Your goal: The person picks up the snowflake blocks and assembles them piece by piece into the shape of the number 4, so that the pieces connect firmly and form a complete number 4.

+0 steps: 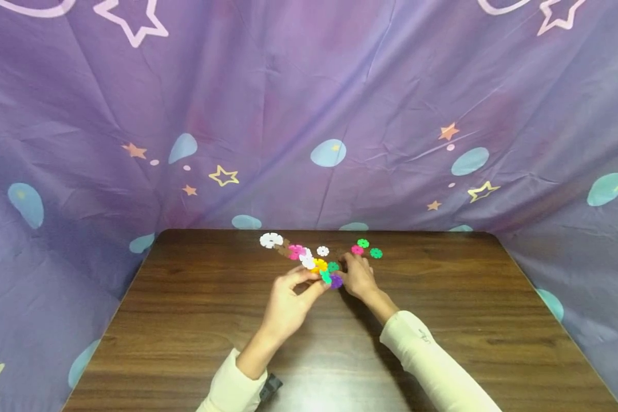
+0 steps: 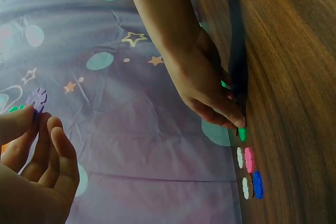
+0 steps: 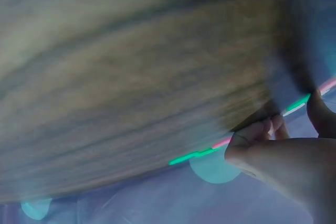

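Disc chain (image 1: 296,252) is extending forward from the left hand (image 1: 284,303), which is pinching its near end; pink disc (image 1: 357,250) and green discs (image 1: 376,253) are lying just beyond the right hand (image 1: 359,277), whose hold I cannot tell.

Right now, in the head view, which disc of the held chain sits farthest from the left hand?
The white disc at the upper-left end of the chain; its other white part sits between the pink piece and orange piece, nearer the left hand.
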Tool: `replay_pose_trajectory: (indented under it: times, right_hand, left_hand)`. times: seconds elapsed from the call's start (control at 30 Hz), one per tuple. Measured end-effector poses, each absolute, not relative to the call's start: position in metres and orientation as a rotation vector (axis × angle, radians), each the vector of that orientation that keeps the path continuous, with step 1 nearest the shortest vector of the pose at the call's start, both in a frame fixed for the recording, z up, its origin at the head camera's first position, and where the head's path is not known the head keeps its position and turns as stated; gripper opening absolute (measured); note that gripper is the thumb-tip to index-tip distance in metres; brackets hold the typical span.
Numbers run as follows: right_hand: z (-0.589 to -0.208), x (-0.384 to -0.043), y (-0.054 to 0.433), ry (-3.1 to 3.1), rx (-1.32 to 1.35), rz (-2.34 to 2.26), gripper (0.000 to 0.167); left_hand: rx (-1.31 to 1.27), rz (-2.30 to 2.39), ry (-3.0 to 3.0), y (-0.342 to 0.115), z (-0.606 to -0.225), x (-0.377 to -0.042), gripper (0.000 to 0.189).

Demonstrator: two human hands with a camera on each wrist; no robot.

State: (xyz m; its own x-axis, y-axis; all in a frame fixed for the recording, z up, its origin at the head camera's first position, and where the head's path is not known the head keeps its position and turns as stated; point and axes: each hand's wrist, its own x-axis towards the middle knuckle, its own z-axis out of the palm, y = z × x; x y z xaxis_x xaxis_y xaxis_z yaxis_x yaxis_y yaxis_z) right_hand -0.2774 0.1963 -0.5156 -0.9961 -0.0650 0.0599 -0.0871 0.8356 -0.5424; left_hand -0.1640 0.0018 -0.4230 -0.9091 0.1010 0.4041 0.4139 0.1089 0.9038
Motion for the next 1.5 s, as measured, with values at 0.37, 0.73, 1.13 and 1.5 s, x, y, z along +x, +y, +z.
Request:
replay_pose_trajectory:
  times: [0.37,0.73,1.13,1.5]
  right_hand:
    - [-0.509,-0.279,0.193,-3.037,0.274,0.801,0.035]
    - [-0.507,-0.265,0.206,-3.015,0.297,0.883,0.017]
    - [-0.507,-0.227,0.217,-2.983,0.271,1.072,0.024]
    - [-0.485,-0.2,0.223,-2.893,0.098,1.387,0.019]
  left_hand:
    - [-0.489,-1.867,-2.152,0.005,-0.423,-0.164,0.007]
    - [-0.48,-1.854,-2.174,0.002,-0.423,-0.163,0.006]
    - [-0.469,-1.843,-2.208,0.0,-0.426,-0.161,0.007]
    - [-0.492,-1.861,-2.184,0.0,-0.428,-0.161,0.006]
